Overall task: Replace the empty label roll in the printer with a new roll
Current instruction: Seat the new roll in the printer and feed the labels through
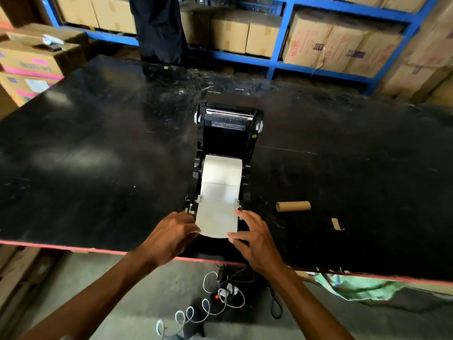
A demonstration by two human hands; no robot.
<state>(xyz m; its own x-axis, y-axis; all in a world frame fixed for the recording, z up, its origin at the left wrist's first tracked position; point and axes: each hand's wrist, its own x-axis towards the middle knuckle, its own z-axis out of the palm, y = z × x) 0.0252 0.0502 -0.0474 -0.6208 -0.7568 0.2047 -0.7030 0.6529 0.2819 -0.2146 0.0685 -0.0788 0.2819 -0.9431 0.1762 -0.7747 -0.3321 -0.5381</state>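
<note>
A black label printer (229,136) stands open in the middle of the black table, its lid tilted back. A white label roll (221,171) sits inside it, and its paper strip (217,217) runs toward me over the printer's front. My left hand (171,233) pinches the strip's near left corner. My right hand (255,235) holds the near right corner, index finger stretched along the strip's edge. The empty brown cardboard core (293,206) lies on its side on the table, to the right of the printer.
A small cardboard scrap (336,224) lies near the core. The table's red front edge (73,247) runs below my hands. Cables and a power strip (220,294) lie on the floor. Blue shelving (282,33) with cartons stands behind, boxes (31,62) at left, a person (159,28) beyond the table.
</note>
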